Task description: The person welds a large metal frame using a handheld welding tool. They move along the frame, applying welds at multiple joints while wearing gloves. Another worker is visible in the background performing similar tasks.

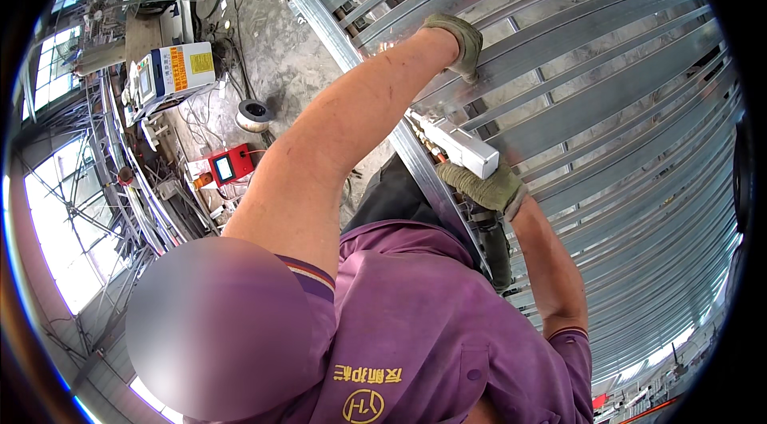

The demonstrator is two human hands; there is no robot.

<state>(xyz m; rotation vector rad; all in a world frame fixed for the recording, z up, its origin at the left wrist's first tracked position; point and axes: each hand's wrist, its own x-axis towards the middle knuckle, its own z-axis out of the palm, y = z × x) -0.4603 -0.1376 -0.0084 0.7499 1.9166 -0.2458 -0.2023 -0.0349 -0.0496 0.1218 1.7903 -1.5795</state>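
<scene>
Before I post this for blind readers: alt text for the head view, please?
A person's green-gloved right hand holds a white boxy tool at the edge of a silvery slatted metal frame; the left hand, also green-gloved, is over the frame.

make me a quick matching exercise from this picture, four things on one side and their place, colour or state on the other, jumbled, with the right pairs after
1. spool
2. left hand
3. red box
4. right hand

A. holding the white tool
B. has a pale screen
C. black middle, pale rim
D. gloved, at the metal slats, without the tool

Pairs: 1-C, 2-D, 3-B, 4-A
</scene>
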